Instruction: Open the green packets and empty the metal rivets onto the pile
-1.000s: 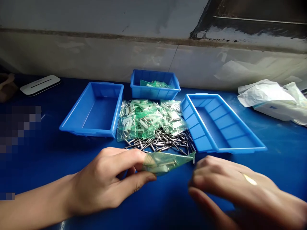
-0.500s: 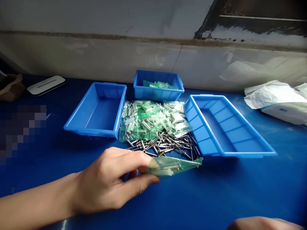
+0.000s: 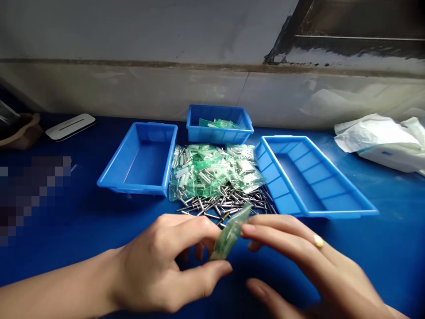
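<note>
A small green clear packet [image 3: 230, 234] is pinched between the thumb and fingers of my left hand [image 3: 182, 261], tilted upward in front of the screws. My right hand [image 3: 308, 266], with a ring on one finger, is open at its right; the fingertips reach the packet's edge, and the thumb is apart below. Whether they touch it I cannot tell. Beyond both hands lie loose screws and rivets [image 3: 232, 199]. Behind these is a pile of green and clear packets [image 3: 215, 170] holding screws and white plugs.
Blue bins stand left [image 3: 142, 159], right [image 3: 315, 177] and behind the pile [image 3: 219, 130]; the back one holds green packets. A white device [image 3: 71, 127] and a brown container [image 3: 25, 133] are far left. White crumpled material [image 3: 378, 133] lies far right, before the wall.
My right hand has come up from the bottom right corner to the packet. The packet, still in my left hand, has turned from nearly level to steeply tilted. The view has shifted slightly.
</note>
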{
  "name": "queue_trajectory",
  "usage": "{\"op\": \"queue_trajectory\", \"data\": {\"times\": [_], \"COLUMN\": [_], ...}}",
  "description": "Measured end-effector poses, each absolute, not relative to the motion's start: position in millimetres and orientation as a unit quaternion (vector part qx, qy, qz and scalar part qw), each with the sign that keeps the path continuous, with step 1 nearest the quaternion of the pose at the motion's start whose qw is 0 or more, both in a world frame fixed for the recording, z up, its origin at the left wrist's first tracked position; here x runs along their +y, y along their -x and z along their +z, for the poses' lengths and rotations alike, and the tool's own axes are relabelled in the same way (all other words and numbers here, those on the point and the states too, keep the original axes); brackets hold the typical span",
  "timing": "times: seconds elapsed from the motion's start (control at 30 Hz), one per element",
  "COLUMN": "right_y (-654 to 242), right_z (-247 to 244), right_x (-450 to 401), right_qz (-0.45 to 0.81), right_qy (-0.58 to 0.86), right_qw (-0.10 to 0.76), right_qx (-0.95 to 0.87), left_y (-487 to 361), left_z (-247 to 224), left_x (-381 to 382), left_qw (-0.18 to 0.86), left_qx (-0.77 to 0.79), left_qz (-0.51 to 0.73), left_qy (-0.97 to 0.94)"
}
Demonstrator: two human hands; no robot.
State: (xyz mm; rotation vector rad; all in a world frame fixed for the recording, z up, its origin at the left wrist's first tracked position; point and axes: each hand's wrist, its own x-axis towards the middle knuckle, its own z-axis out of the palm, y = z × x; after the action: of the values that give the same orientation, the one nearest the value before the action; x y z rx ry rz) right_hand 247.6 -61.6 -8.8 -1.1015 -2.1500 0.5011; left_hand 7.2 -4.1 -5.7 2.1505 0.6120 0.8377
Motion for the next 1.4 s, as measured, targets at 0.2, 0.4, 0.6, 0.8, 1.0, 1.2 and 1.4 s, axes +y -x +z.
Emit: {"op": "queue_trajectory", "data": {"times": [0.2, 0.4, 0.6, 0.8, 1.0, 1.2, 1.4], "right_y": [-235, -236, -239, -238, -238, -237, -240], "right_z": [2, 5, 8, 7, 8, 9, 2], "right_x": [-52, -50, -47, -45, -38, -35, -37], "right_qz": [0.267, 0.337, 0.384, 0.379, 0.366, 0.357, 0.379], "right_qy": [0.410, 0.414, 0.423, 0.442, 0.432, 0.446, 0.428], "right_qw": [0.335, 0.358, 0.353, 0.331, 0.290, 0.277, 0.272], "right_qx": [-0.805, -0.766, -0.741, -0.742, -0.772, -0.773, -0.774], "left_y": [-8, -8, -4, -3, -3, -6, -7], "left_z": [0, -1, -11, -9, -6, -3, -3], "left_x": [-7, -7, -6, -3, -1, -4, -4], "left_qw": [0.329, 0.318, 0.386, 0.373, 0.370, 0.414, 0.403], "left_qx": [0.164, 0.206, 0.337, 0.279, 0.261, 0.294, 0.283], "left_qz": [0.220, 0.269, 0.292, 0.252, 0.247, 0.227, 0.228], "left_qy": [-0.904, -0.886, -0.808, -0.848, -0.857, -0.831, -0.840]}}
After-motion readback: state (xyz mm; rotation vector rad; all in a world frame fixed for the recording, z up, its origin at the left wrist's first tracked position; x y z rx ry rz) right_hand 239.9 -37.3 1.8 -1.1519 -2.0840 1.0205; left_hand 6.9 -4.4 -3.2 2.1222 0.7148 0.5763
